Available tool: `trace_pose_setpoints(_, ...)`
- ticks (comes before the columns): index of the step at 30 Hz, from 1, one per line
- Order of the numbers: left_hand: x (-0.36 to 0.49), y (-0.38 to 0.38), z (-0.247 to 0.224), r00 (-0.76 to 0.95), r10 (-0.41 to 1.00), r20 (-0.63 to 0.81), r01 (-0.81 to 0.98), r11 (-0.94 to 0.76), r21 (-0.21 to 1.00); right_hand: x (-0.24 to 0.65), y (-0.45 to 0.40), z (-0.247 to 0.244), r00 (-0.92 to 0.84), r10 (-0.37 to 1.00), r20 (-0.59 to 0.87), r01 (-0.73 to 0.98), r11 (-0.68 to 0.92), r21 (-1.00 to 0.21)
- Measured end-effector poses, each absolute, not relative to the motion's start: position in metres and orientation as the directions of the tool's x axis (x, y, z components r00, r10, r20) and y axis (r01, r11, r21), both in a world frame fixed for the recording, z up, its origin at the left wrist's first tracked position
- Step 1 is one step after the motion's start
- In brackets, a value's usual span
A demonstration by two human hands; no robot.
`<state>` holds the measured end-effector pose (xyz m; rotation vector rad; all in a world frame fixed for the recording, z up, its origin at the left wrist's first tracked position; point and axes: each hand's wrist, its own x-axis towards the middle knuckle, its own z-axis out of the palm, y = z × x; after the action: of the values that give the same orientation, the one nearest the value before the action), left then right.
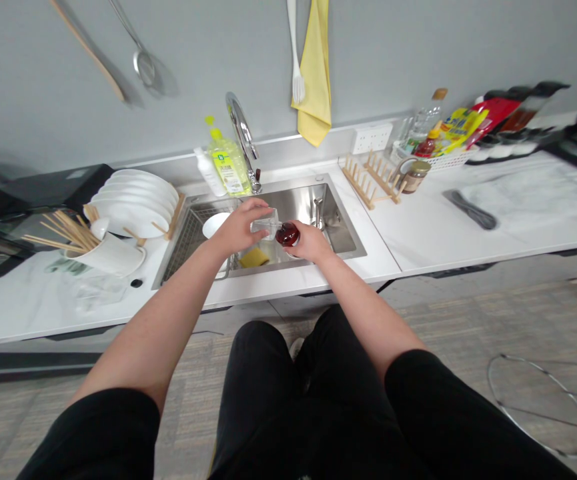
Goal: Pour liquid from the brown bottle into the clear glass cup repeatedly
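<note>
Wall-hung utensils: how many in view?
3: a long wooden utensil at far left, a round-headed steel utensil just right of it, and a white slotted spatula beside the yellow towel. More may hang above the frame.

Black clothes, bare hands
The person wore a black short-sleeved top, its left sleeve (91,437) and right sleeve (433,413) ending above the elbows, and black trousers (288,407); the left hand (241,228) and right hand (311,241) were bare.
</note>
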<state>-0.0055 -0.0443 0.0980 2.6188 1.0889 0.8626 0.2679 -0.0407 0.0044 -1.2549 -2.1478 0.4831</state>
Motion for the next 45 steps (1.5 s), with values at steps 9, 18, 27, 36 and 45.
trace_pose_setpoints(9,-0.002,-0.042,0.106,0.603,0.67,0.432,0.581,-0.74,0.339,0.268,-0.039,0.002,-0.368,0.867,0.336,0.644,0.498,-0.581)
trace_pose_setpoints(18,-0.002,-0.042,0.111,0.615,0.675,0.407,0.58,-0.738,0.345,0.268,-0.034,-0.006,-0.362,0.859,0.361,0.628,0.511,-0.587)
trace_pose_setpoints(27,0.002,-0.041,0.121,0.653,0.664,0.363,0.61,-0.746,0.267,0.267,-0.033,-0.008,-0.349,0.853,0.389,0.616,0.521,-0.591)
trace_pose_setpoints(36,0.007,-0.034,0.133,0.693,0.657,0.297,0.618,-0.753,0.225,0.268,-0.033,-0.009,-0.324,0.859,0.397,0.607,0.511,-0.608)
trace_pose_setpoints(45,0.012,-0.029,0.14,0.714,0.641,0.282,0.611,-0.767,0.194,0.268,-0.03,-0.012,-0.297,0.867,0.4,0.613,0.494,-0.616)
